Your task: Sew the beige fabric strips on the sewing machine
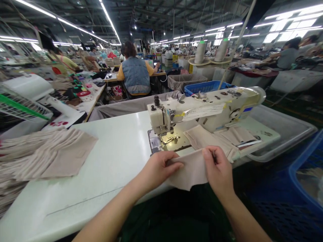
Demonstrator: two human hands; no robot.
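Note:
Between my two hands a beige fabric piece [190, 169] is held up by its top edge, in front of the sewing machine [202, 107]. My left hand [161, 168] pinches its left end between thumb and fingers. The right upper corner is gripped by my right hand [219, 166]. The cloth's lower edge hangs past the table's front edge. Just behind it lie the machine's metal needle plate [170, 139] and another beige fabric piece [209, 139] on the machine bed.
A layered stack of beige pieces [63, 154] covers the left of the white table [111, 151]. Folded cloth [237, 134] lies right of the machine. A grey plastic bin [282, 141] and a blue crate [302, 164] stand at the right. A person in a denim vest [137, 74] sits ahead.

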